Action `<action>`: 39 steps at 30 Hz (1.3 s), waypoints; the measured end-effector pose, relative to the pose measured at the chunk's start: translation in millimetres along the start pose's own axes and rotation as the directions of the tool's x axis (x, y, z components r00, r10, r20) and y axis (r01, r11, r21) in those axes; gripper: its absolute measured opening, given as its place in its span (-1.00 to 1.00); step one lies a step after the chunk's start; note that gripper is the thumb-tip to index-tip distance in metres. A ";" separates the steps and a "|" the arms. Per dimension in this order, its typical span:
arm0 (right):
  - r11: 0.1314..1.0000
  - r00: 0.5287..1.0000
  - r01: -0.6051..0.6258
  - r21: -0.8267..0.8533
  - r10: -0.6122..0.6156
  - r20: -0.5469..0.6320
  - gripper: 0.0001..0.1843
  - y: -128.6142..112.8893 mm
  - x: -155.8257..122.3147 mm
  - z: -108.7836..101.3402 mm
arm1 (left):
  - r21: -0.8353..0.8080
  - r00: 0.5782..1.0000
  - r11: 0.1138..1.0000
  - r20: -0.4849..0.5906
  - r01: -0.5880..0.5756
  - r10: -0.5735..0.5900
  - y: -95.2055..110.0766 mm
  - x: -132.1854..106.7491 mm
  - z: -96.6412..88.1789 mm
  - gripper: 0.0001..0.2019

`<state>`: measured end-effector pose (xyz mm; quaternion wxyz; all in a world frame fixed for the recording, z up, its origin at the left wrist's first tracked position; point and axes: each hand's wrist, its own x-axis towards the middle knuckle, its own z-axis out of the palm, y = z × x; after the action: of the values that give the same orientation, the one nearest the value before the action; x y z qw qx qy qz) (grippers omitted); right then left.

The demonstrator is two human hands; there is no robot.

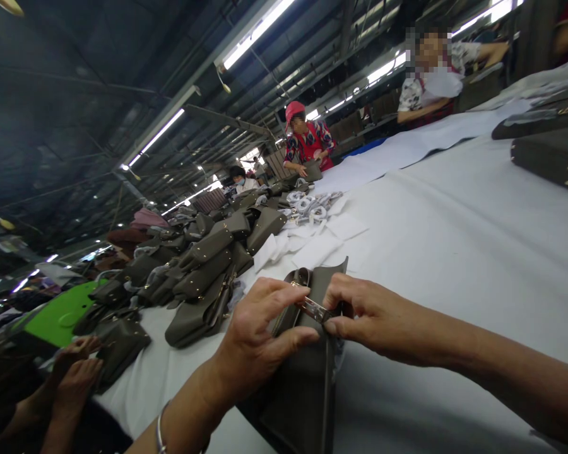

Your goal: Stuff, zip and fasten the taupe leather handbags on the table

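Observation:
A dark olive-grey leather bag (303, 384) lies on the white table cover (454, 252) just in front of me. My left hand (258, 337) grips its upper edge, thumb across the front. My right hand (366, 315) pinches a small shiny metal clasp (315, 309) on the bag's strap, and the left fingers touch the same clasp from the other side. A bangle sits on my left wrist.
A pile of similar grey bags (208, 265) runs along the left side. White paper sheets and metal fittings (312, 208) lie further back. More bags (549, 154) rest at far right. Other people work along the table; someone's hands (71, 372) are at lower left, near a green mat (61, 315).

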<state>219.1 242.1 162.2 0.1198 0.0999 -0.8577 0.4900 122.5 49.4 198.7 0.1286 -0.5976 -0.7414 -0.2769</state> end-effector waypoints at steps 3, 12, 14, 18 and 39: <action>1.000 1.000 -0.003 -0.003 0.003 -0.003 -0.97 -0.1 -0.4 -1.1 | 0.010 0.992 0.992 -0.006 -0.124 0.124 -1.8 2.6 11.3 -0.73; 1.000 0.999 -0.006 0.003 0.006 0.036 -0.95 4.8 0.9 -3.4 | 0.069 0.938 0.935 0.052 -0.347 0.344 -7.3 8.8 20.3 -0.84; 1.000 0.999 0.005 0.024 -0.006 0.051 -0.95 7.7 1.5 -4.8 | 0.211 0.887 0.863 0.065 -0.459 0.456 -6.0 6.6 22.5 -0.82; 1.000 0.994 0.017 0.012 -0.018 0.110 -0.96 11.5 2.0 -7.3 | 0.398 0.845 0.752 0.136 -0.525 0.518 -2.0 4.3 28.2 -0.87; 0.992 0.992 0.040 0.119 -0.054 0.118 -0.94 11.7 2.5 -8.0 | -0.122 0.983 0.992 0.184 0.006 0.016 -4.0 10.9 15.9 -0.80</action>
<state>214.2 254.8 157.4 0.0730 0.1566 -0.8307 0.5293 118.2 66.8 190.4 0.0232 -0.6293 -0.7303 -0.2649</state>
